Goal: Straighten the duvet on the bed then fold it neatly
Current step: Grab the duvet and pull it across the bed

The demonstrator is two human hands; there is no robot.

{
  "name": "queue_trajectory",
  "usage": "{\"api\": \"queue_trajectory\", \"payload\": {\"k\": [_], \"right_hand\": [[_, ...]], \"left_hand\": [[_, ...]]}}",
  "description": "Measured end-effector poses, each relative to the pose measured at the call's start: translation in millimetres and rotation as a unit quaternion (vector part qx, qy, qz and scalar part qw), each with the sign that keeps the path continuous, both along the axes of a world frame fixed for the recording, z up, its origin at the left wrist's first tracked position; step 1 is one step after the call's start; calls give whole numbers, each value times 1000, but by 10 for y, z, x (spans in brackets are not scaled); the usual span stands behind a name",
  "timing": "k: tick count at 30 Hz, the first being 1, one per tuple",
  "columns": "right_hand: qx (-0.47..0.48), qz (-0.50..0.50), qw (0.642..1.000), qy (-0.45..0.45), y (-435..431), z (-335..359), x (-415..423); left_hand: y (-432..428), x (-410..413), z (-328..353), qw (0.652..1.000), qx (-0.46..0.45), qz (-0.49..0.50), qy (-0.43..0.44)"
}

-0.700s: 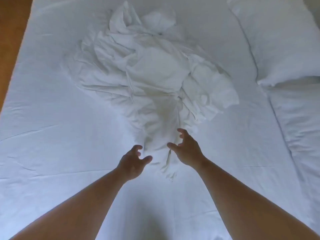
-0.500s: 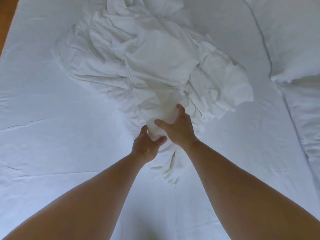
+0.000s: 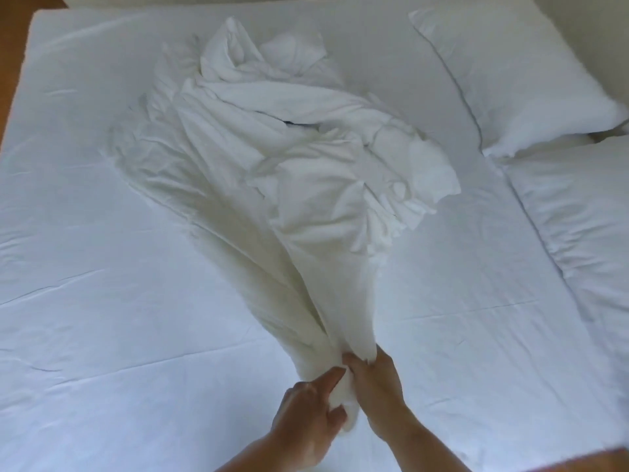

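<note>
A white bed (image 3: pixel 102 318) fills the view, with a strip of brown floor (image 3: pixel 10 63) at its far left edge. One white duvet (image 3: pixel 306 172) lies crumpled at mid-bed. Its long axis runs from the far heap down to a narrow gathered end nearest the person. Both hands clench that near end, the left hand (image 3: pixel 306 413) beside the right hand (image 3: pixel 377 390), and the bulk stretches away beyond the fingers. Two pillows lie at the right, clear of the duvet: a far pillow (image 3: pixel 510 80) and a near pillow (image 3: pixel 578 216).

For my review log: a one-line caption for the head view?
Left hand and right hand grip the near end of the crumpled white duvet on the bed.
</note>
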State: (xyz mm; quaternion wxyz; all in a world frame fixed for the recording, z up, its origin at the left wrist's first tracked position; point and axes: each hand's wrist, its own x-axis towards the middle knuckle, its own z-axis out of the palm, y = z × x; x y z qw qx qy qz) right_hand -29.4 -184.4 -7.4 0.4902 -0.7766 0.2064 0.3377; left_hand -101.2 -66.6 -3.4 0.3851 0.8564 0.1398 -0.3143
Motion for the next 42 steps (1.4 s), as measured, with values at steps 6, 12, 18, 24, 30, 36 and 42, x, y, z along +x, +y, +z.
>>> {"api": "queue_trajectory", "payload": {"k": [6,12,18,24,30,36,42], "right_hand": [[-46,31,998,41,-263,99,-979],[-97,218,968,-77,-171,-43,-1108],[-102,381,910,-125,122,-147,-1389],[-87,519,841,-128,473,64,-1423],[-27,642,749,-164,1467,47,-1703],[16,727,660,-189,2634,-229,-2367],[14,761,624,-179,2991,-1016,-2660]], "left_hand": [[35,-743,152,982,-78,-100,137],[374,168,78,970,-20,240,-19],[445,885,-188,961,47,272,14],[1369,3,-29,925,138,345,-81],[2664,-1537,-77,827,245,506,8],[3556,-2686,-340,727,334,600,11],[3995,-3227,-1098,698,344,619,102]]}}
